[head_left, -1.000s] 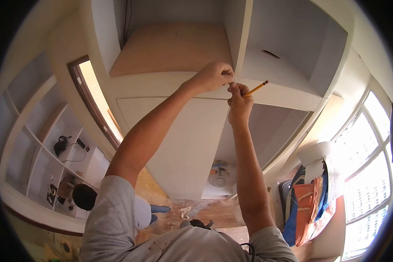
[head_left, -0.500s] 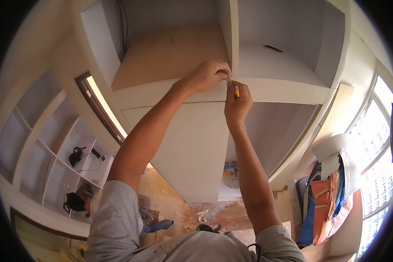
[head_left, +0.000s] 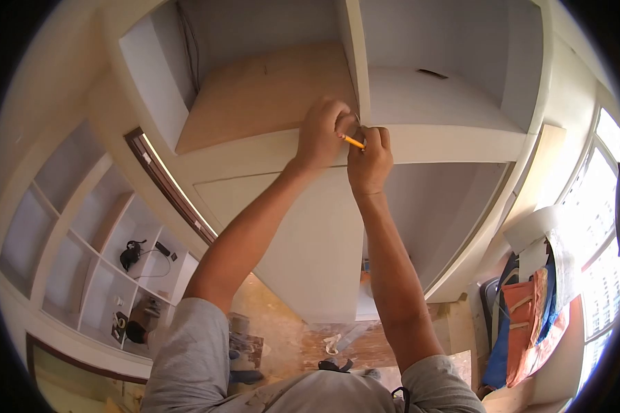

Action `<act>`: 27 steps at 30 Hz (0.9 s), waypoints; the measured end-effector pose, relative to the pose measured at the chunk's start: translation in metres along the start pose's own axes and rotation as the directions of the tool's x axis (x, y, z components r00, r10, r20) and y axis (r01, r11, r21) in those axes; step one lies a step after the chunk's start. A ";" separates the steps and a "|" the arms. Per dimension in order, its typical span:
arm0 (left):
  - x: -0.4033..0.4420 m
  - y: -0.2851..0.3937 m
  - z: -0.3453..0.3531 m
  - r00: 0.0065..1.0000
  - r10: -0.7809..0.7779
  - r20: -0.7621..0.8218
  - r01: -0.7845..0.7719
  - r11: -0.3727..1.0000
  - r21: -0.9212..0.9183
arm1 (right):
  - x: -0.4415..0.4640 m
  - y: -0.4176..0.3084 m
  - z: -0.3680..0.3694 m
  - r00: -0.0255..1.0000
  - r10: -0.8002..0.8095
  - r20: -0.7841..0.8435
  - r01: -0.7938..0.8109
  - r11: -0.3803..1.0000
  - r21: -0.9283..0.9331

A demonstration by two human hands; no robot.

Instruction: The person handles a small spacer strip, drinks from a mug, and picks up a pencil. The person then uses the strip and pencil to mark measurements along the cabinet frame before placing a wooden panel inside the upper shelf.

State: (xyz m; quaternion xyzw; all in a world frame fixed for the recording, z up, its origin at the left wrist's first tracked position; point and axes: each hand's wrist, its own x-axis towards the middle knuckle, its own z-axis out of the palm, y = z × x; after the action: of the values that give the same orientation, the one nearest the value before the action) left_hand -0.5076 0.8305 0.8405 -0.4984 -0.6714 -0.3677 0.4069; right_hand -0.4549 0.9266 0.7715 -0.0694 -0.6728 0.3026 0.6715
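Note:
My right hand (head_left: 370, 160) is closed around a yellow pencil (head_left: 353, 142), which sticks out to the left between the fingers. Close beside it, my left hand (head_left: 322, 134) has its fingers curled and pinched near the pencil's end. Motion blur and the fingers hide what the left hand holds. Both hands are at the front rail (head_left: 448, 143) of a white built-in cabinet, just below its upright divider (head_left: 355, 62). A brown board (head_left: 269, 93) lies in the upper left compartment, behind the left hand.
Below the rail is a white door panel (head_left: 289, 241), with an open compartment (head_left: 441, 206) to its right. A small dark slot (head_left: 432, 73) marks the upper right shelf. Shelving (head_left: 93, 289) stands left; an orange bag (head_left: 527, 323) hangs right, near the window.
The pencil has swung from pointing toward me to pointing left. My left hand has turned and dropped slightly; the small pale piece between the hands is less visible. The view has shifted slightly.

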 end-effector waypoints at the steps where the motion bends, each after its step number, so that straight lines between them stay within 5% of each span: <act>1: -0.003 0.003 0.003 1.000 0.008 0.005 -0.008 1.000 0.000 | 0.002 -0.002 0.000 1.000 0.010 0.012 -0.010 1.000 -0.008; 3: -0.001 0.017 0.003 0.964 -0.253 0.084 0.263 0.955 -0.135 | 0.003 -0.003 0.002 1.000 0.008 0.016 -0.008 1.000 -0.005; 4: 0.006 0.019 -0.001 0.964 -0.250 0.091 0.261 0.956 -0.133 | 0.002 -0.004 0.002 0.999 0.005 0.033 -0.005 1.000 -0.002; 6: 0.031 0.027 -0.020 0.718 -0.492 0.492 0.596 0.800 -0.071 | 0.003 -0.005 0.002 0.999 0.026 0.022 -0.027 0.999 0.023; 7: 0.032 0.024 -0.016 0.722 -0.498 0.480 0.649 0.728 -0.220 | 0.004 -0.005 0.001 0.999 0.032 0.018 -0.032 0.999 0.022; 27: 0.053 0.034 -0.014 0.582 -0.627 0.518 0.800 0.556 -0.225 | 0.002 -0.009 -0.004 0.991 0.124 0.041 -0.126 0.992 0.032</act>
State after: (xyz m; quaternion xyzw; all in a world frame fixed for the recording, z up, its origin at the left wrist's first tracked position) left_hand -0.4813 0.8455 0.8974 -0.3129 -0.7808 -0.5390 -0.0435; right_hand -0.4478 0.9214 0.7775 -0.0939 -0.6750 0.3567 0.6389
